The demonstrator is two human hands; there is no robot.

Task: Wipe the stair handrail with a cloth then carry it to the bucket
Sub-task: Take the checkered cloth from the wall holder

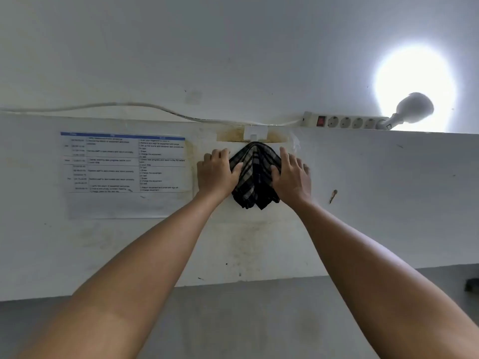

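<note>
A white wall [363, 203] is carrying a hook [255, 133] holding a checked cloth [255, 174], with a printed sheet [124, 172] and a power strip [344, 121] mounted alongside.

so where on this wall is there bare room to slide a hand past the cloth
Bare wall lies right of the right hand and below the cloth. Crowded: the posted sheet borders the left hand, and the hook and power strip sit above.

Two bare forearms show, no sleeves reaching into view. The left grip [217, 172] and right grip [293, 174] wear no gloves, rings or watches; wrists are bare, nails short and unpainted.
</note>
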